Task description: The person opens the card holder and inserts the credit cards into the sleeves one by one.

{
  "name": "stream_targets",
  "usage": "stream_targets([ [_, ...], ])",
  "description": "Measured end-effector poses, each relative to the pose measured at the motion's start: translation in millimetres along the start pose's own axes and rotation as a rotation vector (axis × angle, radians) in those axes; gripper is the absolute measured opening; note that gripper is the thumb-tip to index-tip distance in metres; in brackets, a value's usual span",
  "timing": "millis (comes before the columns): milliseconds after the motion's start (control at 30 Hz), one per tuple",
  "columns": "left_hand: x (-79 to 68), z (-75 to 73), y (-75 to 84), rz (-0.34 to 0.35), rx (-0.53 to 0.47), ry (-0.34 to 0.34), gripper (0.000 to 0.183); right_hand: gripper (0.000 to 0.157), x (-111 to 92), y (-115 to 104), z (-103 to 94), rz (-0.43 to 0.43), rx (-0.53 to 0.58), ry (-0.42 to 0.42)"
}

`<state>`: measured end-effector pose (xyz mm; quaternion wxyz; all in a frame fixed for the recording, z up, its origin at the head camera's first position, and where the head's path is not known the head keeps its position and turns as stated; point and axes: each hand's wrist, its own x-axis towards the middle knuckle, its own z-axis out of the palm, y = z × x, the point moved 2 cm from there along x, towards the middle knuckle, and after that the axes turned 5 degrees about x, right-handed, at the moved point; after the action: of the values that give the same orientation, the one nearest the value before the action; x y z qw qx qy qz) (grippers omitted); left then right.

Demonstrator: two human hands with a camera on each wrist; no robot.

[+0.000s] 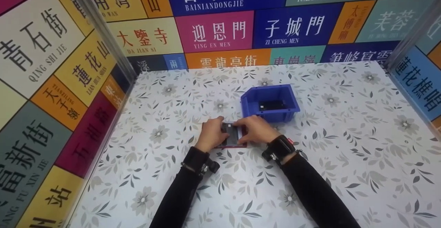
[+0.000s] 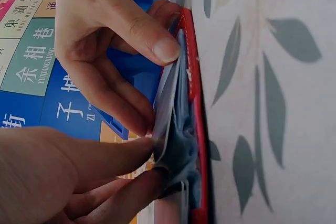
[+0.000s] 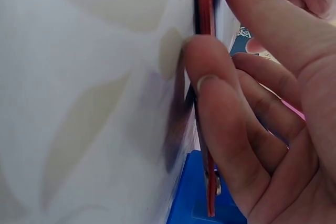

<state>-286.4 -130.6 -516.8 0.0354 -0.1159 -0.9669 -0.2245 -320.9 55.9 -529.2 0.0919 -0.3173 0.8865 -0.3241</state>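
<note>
A red card holder (image 1: pixel 235 146) with clear plastic sleeves lies open on the table between both hands. A dark grey panel, perhaps a card in a sleeve (image 1: pixel 232 135), faces up. From the left side my left hand (image 1: pixel 211 134) pinches the sleeves; the left wrist view shows its finger and thumb at a gaping clear sleeve (image 2: pixel 181 148). My right hand (image 1: pixel 258 130) grips the opposite side, its thumb on the sleeves' edge. In the right wrist view, right-hand fingers (image 3: pixel 223 114) press against the holder's red edge (image 3: pixel 205 3). Whatever lies inside the gaping sleeve is hard to make out.
Just beyond the right hand stands a blue plastic bin (image 1: pixel 289 115) with a black flat item (image 1: pixel 272 104) inside. The table (image 1: pixel 158 186) has a leaf-and-flower print. Sign-patterned panels (image 1: pixel 220 31) rise at the back and sides.
</note>
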Motion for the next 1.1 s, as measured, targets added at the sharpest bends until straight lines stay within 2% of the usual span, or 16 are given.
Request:
stream_targets([
  [167,-4.5,-1.0,8.2,0.004,-0.004,-0.148,0.098,0.067,0,-1,0.3,-0.027,-0.001,0.009],
  [267,-5.8,-0.8,10.4,0.003,0.010,-0.211,0.110,0.065,0,-1,0.2,-0.045,-0.009,0.010],
  [533,-4.9,-0.4,8.3,0.014,-0.013,-0.205,0.107,0.063,-1,-2,0.1,-0.056,-0.009,0.010],
  [733,-2.9,0.0,8.6,0.044,0.019,-0.226,0.104,0.063,-1,-1,0.1,-0.042,-0.009,0.008],
  [967,-4.9,-2.1,11.3,0.127,0.017,-0.224,0.103,0.066,-1,-5,3.2,-0.078,0.003,-0.022],
  [1100,-4.5,-9.4,-1.4,0.183,0.031,-0.233,0.108,0.070,-1,-5,3.5,-0.069,-0.011,-0.021],
])
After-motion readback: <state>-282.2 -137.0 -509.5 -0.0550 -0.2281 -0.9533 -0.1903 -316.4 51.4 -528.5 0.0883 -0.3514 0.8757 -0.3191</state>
